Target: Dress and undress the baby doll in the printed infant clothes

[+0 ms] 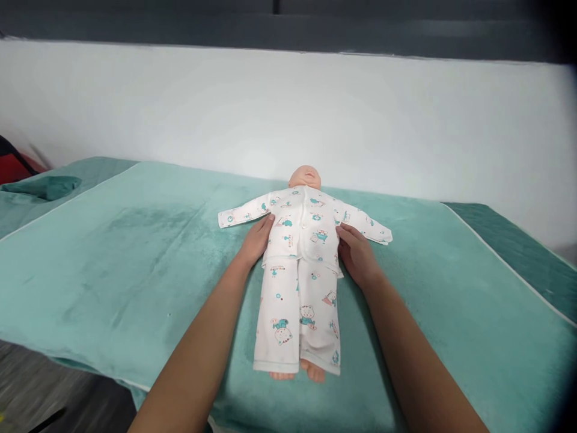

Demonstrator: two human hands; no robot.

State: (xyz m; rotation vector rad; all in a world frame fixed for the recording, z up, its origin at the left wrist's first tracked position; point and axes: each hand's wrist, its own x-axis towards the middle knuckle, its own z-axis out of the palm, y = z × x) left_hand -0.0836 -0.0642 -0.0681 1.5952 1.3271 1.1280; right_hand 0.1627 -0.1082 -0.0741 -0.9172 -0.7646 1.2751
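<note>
A baby doll (305,177) lies on its back on a green cloth, its head far from me and its bare feet near. It wears a white long-sleeved top (303,225) and matching white trousers (297,316), printed with teal and pink cartoon figures. Both sleeves spread out to the sides, with no doll hands showing at the cuffs. My left hand (258,240) grips the torso's left side below the sleeve. On the opposite side, my right hand (357,249) holds the top's edge, fingertips at the waist. Some fingers are hidden by the doll and clothing.
The green cloth (112,258) with pale seams covers the table up to a white wall (279,108). A bunched fold of cloth (42,187) lies at the far left, near a red and black object (13,165). Dark floor (54,385) shows at lower left.
</note>
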